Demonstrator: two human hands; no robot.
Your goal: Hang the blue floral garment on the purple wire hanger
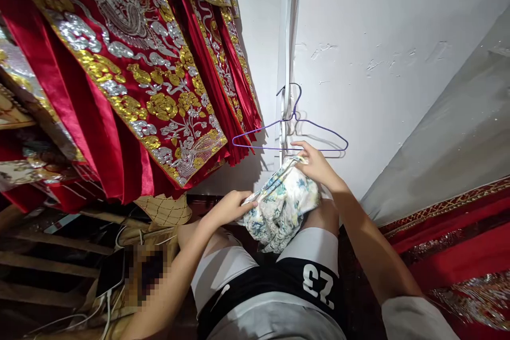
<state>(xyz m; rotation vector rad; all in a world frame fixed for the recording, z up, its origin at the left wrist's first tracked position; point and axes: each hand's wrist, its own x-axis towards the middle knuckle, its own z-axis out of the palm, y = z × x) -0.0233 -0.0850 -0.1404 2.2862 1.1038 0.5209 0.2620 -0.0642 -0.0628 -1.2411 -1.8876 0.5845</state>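
A bunched piece of cloth (281,204), white with a blue, green and yellow floral print, hangs between my hands above my lap. Its gathered upper edge is pinched at the left by my left hand (231,206), thumb and fingers closed on it. At the upper right end, my right hand (315,166) grips the same edge, with the index finger stretched out towards the hanger. Just above, a thin purple clothes hanger (319,126) hangs by its hook with nothing on it. Whether the cloth is a garment, and which kind, I cannot tell.
A white vertical post (287,37) stands before the white wall (370,16). Red embroidered drapery (159,85) with gold and silver sequins hangs at the left. Below it, a phone (110,272) with a white cable lies on slatted wood. More red cloth (458,244) is at the right.
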